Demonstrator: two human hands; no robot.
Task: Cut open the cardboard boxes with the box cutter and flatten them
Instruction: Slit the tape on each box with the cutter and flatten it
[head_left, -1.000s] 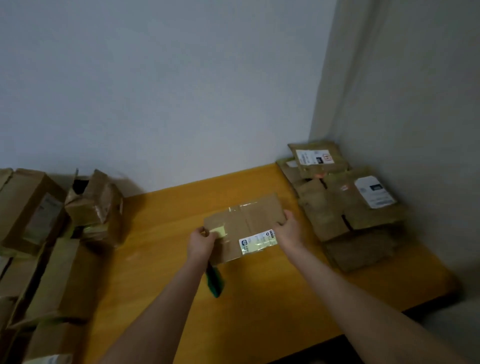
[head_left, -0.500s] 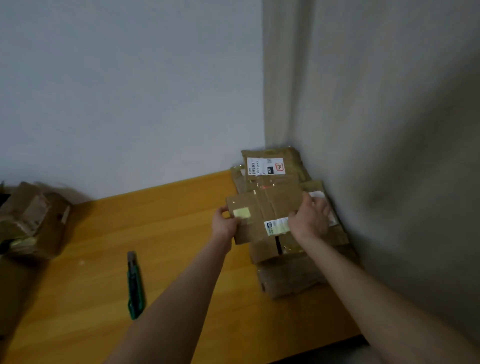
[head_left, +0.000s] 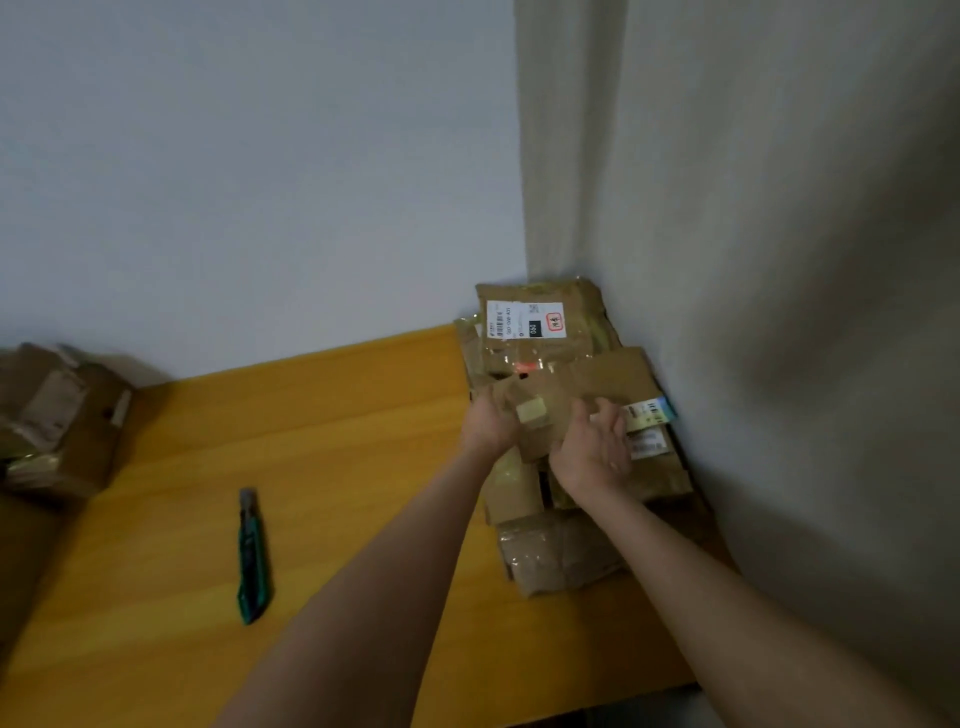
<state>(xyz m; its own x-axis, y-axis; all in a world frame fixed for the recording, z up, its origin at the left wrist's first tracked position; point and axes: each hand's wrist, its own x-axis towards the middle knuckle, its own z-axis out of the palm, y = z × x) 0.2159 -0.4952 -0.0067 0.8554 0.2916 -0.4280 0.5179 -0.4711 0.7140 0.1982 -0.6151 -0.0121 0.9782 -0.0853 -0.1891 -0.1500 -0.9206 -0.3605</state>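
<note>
Step in hand: stacking. Your left hand (head_left: 488, 422) grips left edge of flattened box (head_left: 563, 396), over pile (head_left: 524, 322) in right corner of table (head_left: 337, 415). Right hand (head_left: 597, 449) at box's near side; blurred, can't tell if fingers grip. Next, likely: release box, fetch box cutter (head_left: 253, 556) lying well left, pull uncut box (head_left: 57, 415).

Box cutter (head_left: 253, 556) left of flattened boxes (head_left: 566, 551)
</note>
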